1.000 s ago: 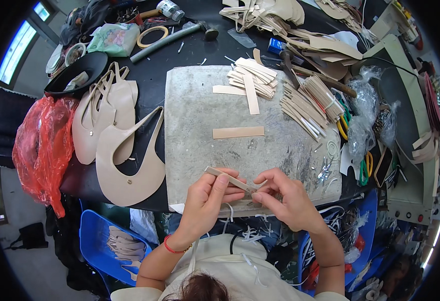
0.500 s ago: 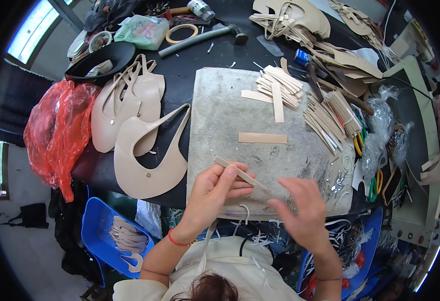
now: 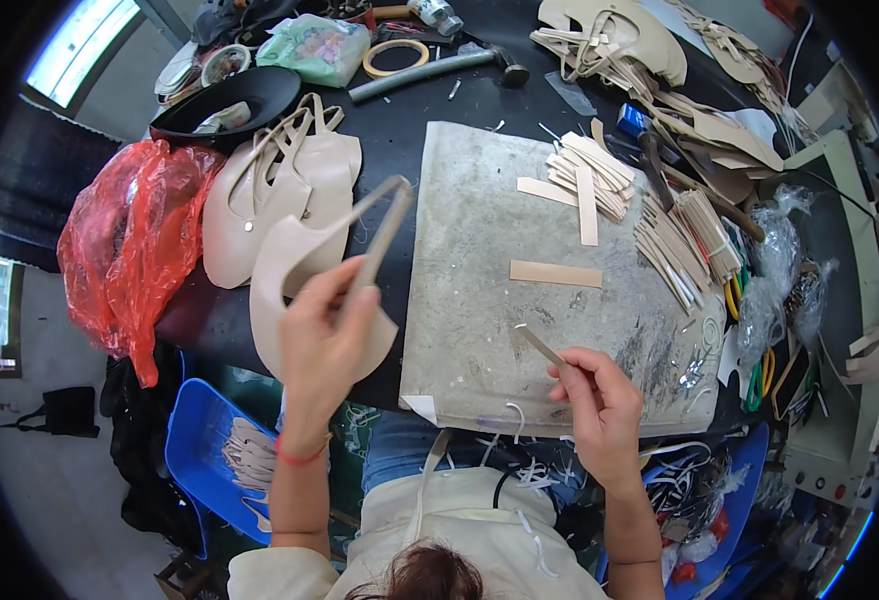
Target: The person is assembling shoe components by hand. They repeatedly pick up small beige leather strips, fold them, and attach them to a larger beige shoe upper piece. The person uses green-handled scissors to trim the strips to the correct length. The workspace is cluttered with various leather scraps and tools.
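My left hand (image 3: 321, 335) is over the nearest beige cut-out leather piece (image 3: 271, 290), at the left edge of the work board. Its fingers are closed on the narrow looped strap (image 3: 391, 225) of that piece, which rises above the table. Over the board, my right hand (image 3: 599, 400) pinches a thin beige strip (image 3: 539, 346) between thumb and fingers, its free end pointing up and left. Beyond it, a single flat tan strip (image 3: 556, 274) lies on the board. A loose pile of similar strips (image 3: 599, 170) sits farther back.
The grey board (image 3: 469, 200) rests on a black table. More beige cut-out pieces (image 3: 234, 225) and a red plastic bag (image 3: 129, 250) lie left. A hammer (image 3: 439, 75) is at the back, strip bundles (image 3: 684, 240) on the right. Blue bins (image 3: 194, 455) stand below the front edge.
The thin strip has passed from my left hand to my right, which was open. My left hand has moved left and taken hold of the cut-out piece's strap, lifting it slightly.
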### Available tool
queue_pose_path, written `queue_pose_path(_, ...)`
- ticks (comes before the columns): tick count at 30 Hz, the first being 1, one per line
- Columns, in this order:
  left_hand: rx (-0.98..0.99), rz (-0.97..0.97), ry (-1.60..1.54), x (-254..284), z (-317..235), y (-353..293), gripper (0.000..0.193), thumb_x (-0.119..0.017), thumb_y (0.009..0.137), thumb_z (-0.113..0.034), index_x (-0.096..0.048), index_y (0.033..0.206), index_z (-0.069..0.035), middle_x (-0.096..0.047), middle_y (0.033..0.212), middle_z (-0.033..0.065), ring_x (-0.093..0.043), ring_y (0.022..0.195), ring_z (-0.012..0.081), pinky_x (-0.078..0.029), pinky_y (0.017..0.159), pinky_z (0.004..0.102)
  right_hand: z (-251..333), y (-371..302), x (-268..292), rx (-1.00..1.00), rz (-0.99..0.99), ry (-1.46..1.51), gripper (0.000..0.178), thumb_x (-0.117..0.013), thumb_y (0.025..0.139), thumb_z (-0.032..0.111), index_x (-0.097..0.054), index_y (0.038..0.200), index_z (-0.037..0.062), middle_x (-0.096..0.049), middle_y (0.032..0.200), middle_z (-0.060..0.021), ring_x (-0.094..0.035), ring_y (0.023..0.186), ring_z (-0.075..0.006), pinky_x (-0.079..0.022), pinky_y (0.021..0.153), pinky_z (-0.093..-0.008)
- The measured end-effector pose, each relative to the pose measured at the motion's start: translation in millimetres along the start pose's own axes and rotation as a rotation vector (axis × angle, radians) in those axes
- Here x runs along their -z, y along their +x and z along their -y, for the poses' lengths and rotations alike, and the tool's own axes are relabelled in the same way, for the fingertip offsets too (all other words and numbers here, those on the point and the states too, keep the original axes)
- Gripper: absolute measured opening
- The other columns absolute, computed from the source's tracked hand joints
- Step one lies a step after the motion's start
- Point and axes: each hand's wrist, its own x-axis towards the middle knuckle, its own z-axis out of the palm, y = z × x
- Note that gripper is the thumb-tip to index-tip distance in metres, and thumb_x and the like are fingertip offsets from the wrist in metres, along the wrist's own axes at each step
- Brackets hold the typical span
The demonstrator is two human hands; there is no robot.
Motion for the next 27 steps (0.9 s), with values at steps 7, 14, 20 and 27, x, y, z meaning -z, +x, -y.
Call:
queue_pose_path(7,0.087,0.282,-0.440,-4.5,-65.4,-45.9,0.030,-0.059,0.088,0.001,-0.056,0.117,0.007,-0.057,0.106,0.0068,-0.058,0.091,0.0117,-0.047,0.081,0.0242,35.4,7.6,-0.9,0.033,0.074,0.266,0.017,-0.059,0.088,-0.001,-0.065,0.103,-0.0013,-0.063,0.084,-0.0068,-0.057,0.070,-0.0073,-0.044,0.060,-0.0198)
queue_pose_path(14,0.135,0.446,-0.624,-38.4,-55.9,-57.9,0.038,-0.057,0.088,0.001,-0.049,0.124,0.006,-0.059,0.110,0.0112,-0.060,0.095,0.0151,-0.052,0.083,0.0297,33.4,14.4,-6.1,-0.011,0.132,0.284,0.014,-0.066,0.086,0.003,-0.067,0.099,-0.0002,-0.062,0.079,-0.0041,-0.054,0.063,-0.0042,-0.041,0.053,-0.0186)
queue_pose_path(20,0.171,0.507,-0.614,-41.3,-62.7,-59.0,0.038,-0.057,0.089,0.001,-0.050,0.126,0.005,-0.054,0.112,0.0083,-0.054,0.100,0.0133,-0.053,0.084,0.0296,24.3,14.5,-3.9,0.012,0.117,0.276,0.013,-0.066,0.085,0.004,-0.067,0.098,-0.0009,-0.062,0.078,-0.0041,-0.056,0.064,-0.0040,-0.041,0.052,-0.0180)
queue_pose_path(27,0.285,0.459,-0.671,-39.8,-50.2,-58.4,0.035,-0.058,0.091,-0.004,-0.052,0.124,0.005,-0.059,0.099,0.0083,-0.057,0.092,0.0097,-0.052,0.072,0.0244,27.9,10.0,-6.1,0.024,0.111,0.261,0.009,-0.066,0.083,0.002,-0.067,0.092,0.0001,-0.062,0.077,-0.0042,-0.058,0.064,-0.0056,-0.042,0.051,-0.0187)
